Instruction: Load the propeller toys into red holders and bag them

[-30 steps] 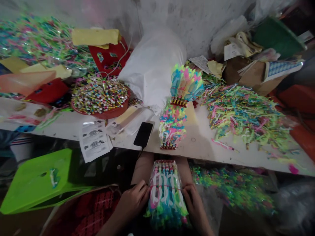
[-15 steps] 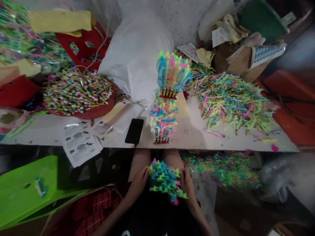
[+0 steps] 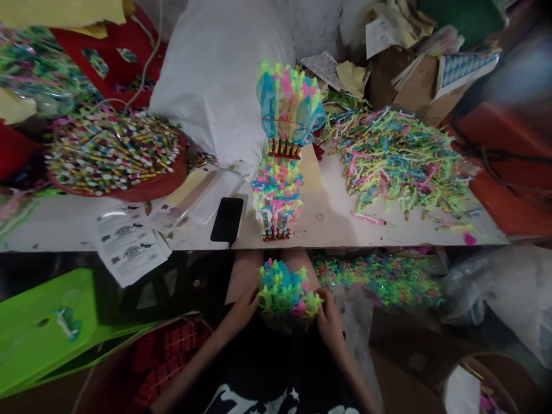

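Note:
Over my lap I hold a bundle of small plastic toys [image 3: 284, 290] in green, blue, yellow and pink, with knobbly, star-like tops. My left hand [image 3: 246, 306] closes on its left side. On the opposite side my right hand [image 3: 329, 319] grips it, thumb near the top. The lower part of the bundle is hidden. Just beyond, at the table's front edge, stands a rack of similar toys [image 3: 278, 215] in short rows. Behind that rises a taller rack of translucent toys [image 3: 291, 109], set in a dark red base.
A red basin [image 3: 172, 178] heaped with white-tipped sticks stands left on the table [image 3: 332, 230]. Nearby lie printed sheets [image 3: 131, 244] and a black phone [image 3: 227, 219]. Loose toys [image 3: 401, 164] cover the right side. A white sack [image 3: 219, 86] leans behind; a green plastic stool [image 3: 52, 322] is lower left.
The bundle has tilted between my hands, with its near yellow and pink tops now raised. My hands still grip both sides. The whole view has shifted slightly.

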A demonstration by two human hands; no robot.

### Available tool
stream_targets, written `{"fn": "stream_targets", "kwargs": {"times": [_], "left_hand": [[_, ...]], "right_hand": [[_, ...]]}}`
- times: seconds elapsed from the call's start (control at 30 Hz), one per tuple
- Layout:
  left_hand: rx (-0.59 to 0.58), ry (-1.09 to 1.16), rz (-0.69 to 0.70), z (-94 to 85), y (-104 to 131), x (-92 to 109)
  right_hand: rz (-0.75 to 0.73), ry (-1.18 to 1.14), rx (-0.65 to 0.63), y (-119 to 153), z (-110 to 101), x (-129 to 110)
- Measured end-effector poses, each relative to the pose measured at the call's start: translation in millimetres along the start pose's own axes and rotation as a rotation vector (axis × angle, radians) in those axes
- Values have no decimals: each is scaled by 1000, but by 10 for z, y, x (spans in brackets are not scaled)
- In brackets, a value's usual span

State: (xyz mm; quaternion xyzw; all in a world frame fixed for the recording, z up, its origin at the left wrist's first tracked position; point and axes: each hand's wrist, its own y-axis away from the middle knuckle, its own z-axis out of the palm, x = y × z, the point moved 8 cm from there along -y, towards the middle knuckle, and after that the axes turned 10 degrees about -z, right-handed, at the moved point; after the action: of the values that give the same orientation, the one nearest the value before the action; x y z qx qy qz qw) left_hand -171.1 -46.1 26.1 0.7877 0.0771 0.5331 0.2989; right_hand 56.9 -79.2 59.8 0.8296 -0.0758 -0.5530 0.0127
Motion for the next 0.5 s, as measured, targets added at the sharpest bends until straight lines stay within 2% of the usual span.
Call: {"fn": "stream_targets", "kwargs": {"times": [0.17, 0.27, 0.43, 0.5], "left_hand": [[-125, 9, -30, 51, 111, -82], [-199, 76, -61, 143, 177, -80], [-217, 191, -109, 284, 249, -131], [-154, 178, -128, 290, 283, -216]], "right_hand": [[-27, 153, -10, 218, -37, 6], [-6, 339, -76, 314, -36, -3], [194, 713, -369, 428, -6, 42], [243, 782, -487, 475, 22, 75]]}}
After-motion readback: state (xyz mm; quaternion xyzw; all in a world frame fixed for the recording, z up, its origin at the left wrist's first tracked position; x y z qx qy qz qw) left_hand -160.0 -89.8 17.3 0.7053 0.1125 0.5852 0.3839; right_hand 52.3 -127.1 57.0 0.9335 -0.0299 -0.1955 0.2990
